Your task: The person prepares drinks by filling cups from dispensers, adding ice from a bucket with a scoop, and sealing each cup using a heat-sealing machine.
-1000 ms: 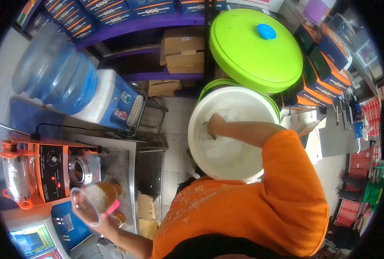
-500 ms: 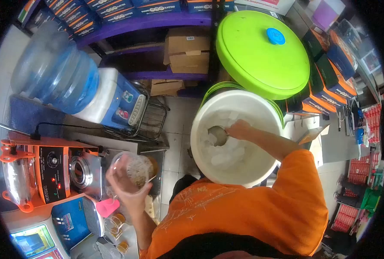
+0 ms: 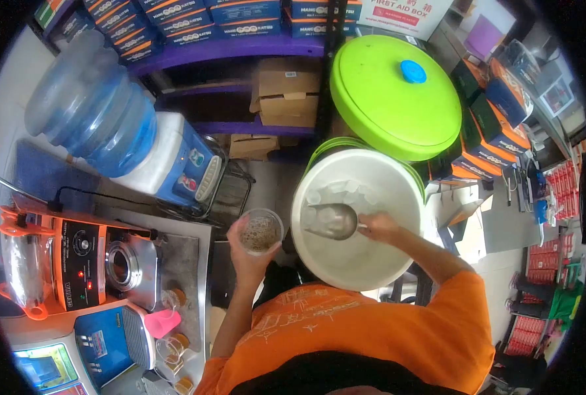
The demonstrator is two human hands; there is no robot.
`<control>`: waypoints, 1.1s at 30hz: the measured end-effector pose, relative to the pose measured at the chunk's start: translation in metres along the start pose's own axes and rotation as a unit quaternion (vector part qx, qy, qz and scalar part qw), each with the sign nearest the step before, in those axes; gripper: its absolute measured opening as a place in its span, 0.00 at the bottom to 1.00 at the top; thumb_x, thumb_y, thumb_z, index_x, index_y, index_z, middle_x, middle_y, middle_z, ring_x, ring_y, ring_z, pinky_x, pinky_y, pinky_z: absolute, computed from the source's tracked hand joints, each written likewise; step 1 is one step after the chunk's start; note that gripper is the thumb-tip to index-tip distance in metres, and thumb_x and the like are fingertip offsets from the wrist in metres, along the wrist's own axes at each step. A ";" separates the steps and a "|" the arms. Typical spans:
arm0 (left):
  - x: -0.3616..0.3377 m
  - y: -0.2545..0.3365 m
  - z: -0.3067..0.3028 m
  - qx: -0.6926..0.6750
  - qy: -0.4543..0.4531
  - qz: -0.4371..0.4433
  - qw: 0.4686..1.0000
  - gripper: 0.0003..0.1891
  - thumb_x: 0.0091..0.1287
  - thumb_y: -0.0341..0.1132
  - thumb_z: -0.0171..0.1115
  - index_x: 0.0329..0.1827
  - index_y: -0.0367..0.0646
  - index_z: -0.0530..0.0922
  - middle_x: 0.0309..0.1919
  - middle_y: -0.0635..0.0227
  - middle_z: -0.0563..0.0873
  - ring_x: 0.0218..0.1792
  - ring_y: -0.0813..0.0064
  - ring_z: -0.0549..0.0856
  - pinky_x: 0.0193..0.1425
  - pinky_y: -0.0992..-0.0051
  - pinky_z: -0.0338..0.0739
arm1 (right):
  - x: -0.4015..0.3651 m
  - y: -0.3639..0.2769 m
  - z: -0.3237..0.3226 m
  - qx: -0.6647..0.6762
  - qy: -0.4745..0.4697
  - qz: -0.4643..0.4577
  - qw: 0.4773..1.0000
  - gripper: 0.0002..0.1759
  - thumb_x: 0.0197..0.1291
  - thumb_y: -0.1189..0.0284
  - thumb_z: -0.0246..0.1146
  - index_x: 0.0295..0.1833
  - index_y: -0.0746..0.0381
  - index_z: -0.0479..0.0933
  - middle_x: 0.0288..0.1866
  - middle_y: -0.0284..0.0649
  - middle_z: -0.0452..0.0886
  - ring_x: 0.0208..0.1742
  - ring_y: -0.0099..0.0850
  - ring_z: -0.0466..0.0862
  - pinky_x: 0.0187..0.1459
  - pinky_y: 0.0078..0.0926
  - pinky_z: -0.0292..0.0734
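My left hand [image 3: 245,254] holds a clear plastic cup [image 3: 260,231] with a brownish filling, raised just left of the white ice bucket [image 3: 372,273]. My right hand [image 3: 380,226] grips the handle of a metal scoop [image 3: 331,220] loaded with ice cubes, lifted inside the bucket and pointing left toward the cup. More ice [image 3: 345,192] lies at the far side of the bucket. Cup and scoop are a short gap apart.
The bucket's green lid [image 3: 391,85] leans behind it. A water dispenser [image 3: 118,135] stands left; an orange cup-sealing machine [image 3: 76,260] sits on the steel counter [image 3: 186,260], with a pink cup [image 3: 163,322] and small glasses [image 3: 174,345] nearby. Boxes fill the purple shelves [image 3: 233,46].
My left hand carried the cup from the counter by the sealer rightward to the bucket's edge. My right hand dug the scoop into the ice and lifted it out full.
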State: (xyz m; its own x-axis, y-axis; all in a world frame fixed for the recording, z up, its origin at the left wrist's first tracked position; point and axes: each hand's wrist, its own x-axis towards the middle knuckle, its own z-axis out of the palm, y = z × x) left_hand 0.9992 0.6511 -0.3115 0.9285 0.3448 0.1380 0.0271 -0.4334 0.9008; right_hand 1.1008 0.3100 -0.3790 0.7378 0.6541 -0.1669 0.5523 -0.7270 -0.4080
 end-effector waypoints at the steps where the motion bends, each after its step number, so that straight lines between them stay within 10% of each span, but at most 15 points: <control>1: 0.003 -0.006 0.005 -0.009 -0.007 0.008 1.000 0.49 0.38 0.24 0.79 0.64 0.39 0.57 0.61 0.53 0.69 0.63 0.61 0.69 0.68 0.63 0.63 | -0.007 -0.008 -0.003 -0.005 0.003 0.001 1.000 0.13 0.55 0.64 0.62 0.45 0.56 0.73 0.26 0.46 0.79 0.30 0.49 0.80 0.36 0.46 0.75; 6: 0.012 -0.023 0.025 0.037 -0.022 0.050 0.998 0.45 0.38 0.29 0.80 0.62 0.36 0.63 0.57 0.53 0.72 0.59 0.57 0.72 0.64 0.62 0.66 | -0.031 -0.045 -0.034 -0.003 0.109 0.004 0.994 0.15 0.52 0.62 0.65 0.43 0.56 0.73 0.25 0.43 0.81 0.26 0.44 0.81 0.35 0.42 0.74; 24: 0.018 -0.018 0.029 -0.032 -0.046 0.098 0.994 0.45 0.38 0.29 0.79 0.63 0.38 0.64 0.56 0.54 0.72 0.57 0.60 0.73 0.61 0.65 0.69 | 0.001 -0.168 -0.176 -0.319 0.043 -0.048 0.946 0.11 0.55 0.64 0.58 0.40 0.55 0.80 0.20 0.36 0.81 0.22 0.32 0.82 0.40 0.30 0.72; 33: 0.019 -0.021 0.040 -0.039 -0.003 0.072 0.997 0.46 0.40 0.29 0.80 0.63 0.37 0.61 0.57 0.55 0.71 0.60 0.63 0.72 0.65 0.65 0.67 | 0.028 -0.085 -0.139 -0.327 -0.102 0.108 0.933 0.09 0.53 0.62 0.63 0.35 0.54 0.83 0.28 0.36 0.84 0.31 0.33 0.83 0.36 0.34 0.71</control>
State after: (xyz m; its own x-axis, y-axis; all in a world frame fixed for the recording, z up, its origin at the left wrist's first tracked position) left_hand 1.0308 0.6339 -0.3442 0.9231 0.2783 0.2654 -0.1347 -0.4124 0.9010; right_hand 1.1287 0.3609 -0.2248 0.8070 0.4552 -0.3762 0.5672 -0.7747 0.2794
